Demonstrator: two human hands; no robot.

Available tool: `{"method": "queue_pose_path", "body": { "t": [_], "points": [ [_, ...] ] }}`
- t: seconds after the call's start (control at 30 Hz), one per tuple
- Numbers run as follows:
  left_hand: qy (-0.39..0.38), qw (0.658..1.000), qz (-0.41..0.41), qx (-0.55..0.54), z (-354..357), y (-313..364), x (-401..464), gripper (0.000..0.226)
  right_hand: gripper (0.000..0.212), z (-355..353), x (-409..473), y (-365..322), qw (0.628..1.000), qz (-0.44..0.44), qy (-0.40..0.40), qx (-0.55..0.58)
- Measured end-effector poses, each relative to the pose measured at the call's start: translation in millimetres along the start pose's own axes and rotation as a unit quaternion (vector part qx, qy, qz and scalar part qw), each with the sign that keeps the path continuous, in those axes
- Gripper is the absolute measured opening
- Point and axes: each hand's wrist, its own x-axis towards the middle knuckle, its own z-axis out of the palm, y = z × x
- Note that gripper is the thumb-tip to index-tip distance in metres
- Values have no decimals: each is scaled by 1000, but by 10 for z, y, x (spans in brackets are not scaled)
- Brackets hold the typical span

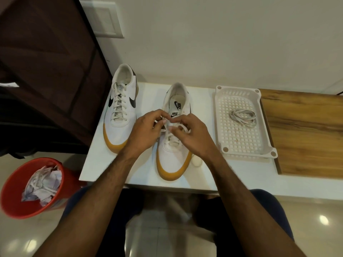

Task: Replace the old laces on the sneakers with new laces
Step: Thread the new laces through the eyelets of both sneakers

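Left hand [143, 129] and right hand [193, 135] close together, fingers curled, forearms extended

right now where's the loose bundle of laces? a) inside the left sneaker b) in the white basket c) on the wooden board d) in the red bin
b: the coiled laces lie on the grid floor of the white basket, to the right of the sneaker that both hands are working on.
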Motion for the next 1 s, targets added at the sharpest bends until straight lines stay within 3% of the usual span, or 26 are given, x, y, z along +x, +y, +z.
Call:
{"method": "queue_pose_path", "body": {
  "t": [0.1, 0.33, 0.43, 0.53, 0.6, 0.63, 0.73, 0.8, 0.9, 1.0],
  "points": [
    [4, 1000, -15, -19, -12, 25, -9, 17, 24, 107, 34, 24, 993, -11, -6, -115],
    [10, 1000, -27, 4, 7, 24, -4, 20, 11, 61, 89, 21, 988, 14, -14, -156],
    [12, 999, -32, 20, 7, 7, -2, 20, 21, -166, 68, 53, 994, 55, -11, 90],
    [16, 999, -22, 38, 31, -14, 2, 19, 20, -386, 30, 54, 924, 81, -12, 373],
    [22, 998, -17, 47, 51, -20, 6, 19, 21, -421, 43, 34, 890, 97, 5, 445],
    [25, 998, -16, 47, 56, -21, 10, 20, 23, -396, 48, 26, 905, 97, 14, 415],
    [29, 999, -14, 38, 65, -6, 12, 18, 28, -243, 7, 3, 984, 45, 22, 173],
    [34, 999, -9, 35, 60, -1, 10, 18, 20, -118, -5, -38, 995, -2, 2, 104],
    [35, 999, 0, 25, 67, -10, 13, 20, 26, 85, 53, 19, 997, -70, -13, -43],
    [35, 999, -2, 19, 80, -18, 16, 21, 24, 180, 92, 89, 987, -71, 5, -147]
  ]
}}
